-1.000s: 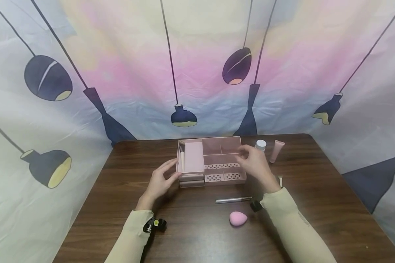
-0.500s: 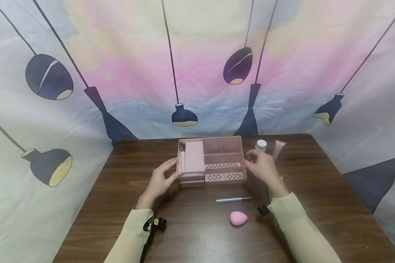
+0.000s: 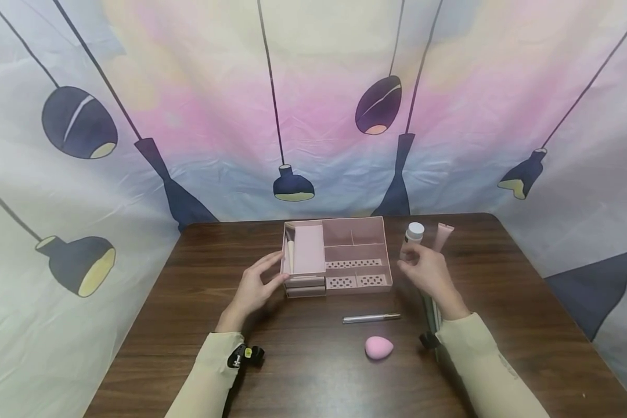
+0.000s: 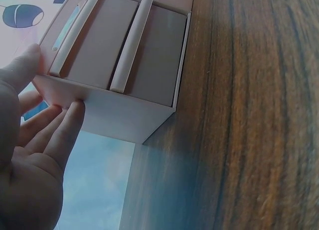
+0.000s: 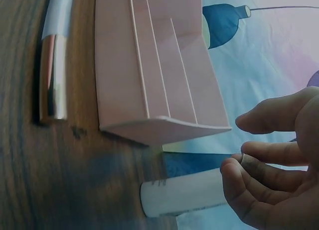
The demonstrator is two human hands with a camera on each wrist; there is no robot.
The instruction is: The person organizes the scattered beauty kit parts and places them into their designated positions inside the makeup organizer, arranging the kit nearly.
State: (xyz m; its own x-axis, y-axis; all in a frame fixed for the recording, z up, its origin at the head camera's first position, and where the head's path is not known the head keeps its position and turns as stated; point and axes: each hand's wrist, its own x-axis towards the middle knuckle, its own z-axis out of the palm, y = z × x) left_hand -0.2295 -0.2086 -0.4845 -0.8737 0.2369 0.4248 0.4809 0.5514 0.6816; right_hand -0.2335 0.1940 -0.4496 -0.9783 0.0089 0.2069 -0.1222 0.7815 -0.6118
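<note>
A pink makeup organizer (image 3: 363, 291) with drawers and compartments stands on the table, and a makeup brush (image 3: 290, 249) lies in its top left compartment. My left hand (image 3: 253, 290) rests against the organizer's left side, fingers fairly straight on the wall, as the left wrist view also shows. To the right of the organizer, my right hand (image 3: 432, 274) is held with relaxed fingers, thumb apart from the rest and nothing between them. Just behind its fingers stands a white bottle (image 5: 179, 192) with a white cap, its lower part overlapped by the hand in the head view.
A pink tube (image 3: 443, 234) stands behind my right hand. In front of the organizer lie a silver, pen-like stick (image 3: 371, 318) and a pink makeup sponge (image 3: 378, 348). A slim greenish item (image 3: 429, 310) is partly hidden below my right wrist. A printed cloth backdrop borders the table.
My right hand has moved right, from over the organizer's right compartments to beside the white bottle. The left hand and the organizer have stayed in place.
</note>
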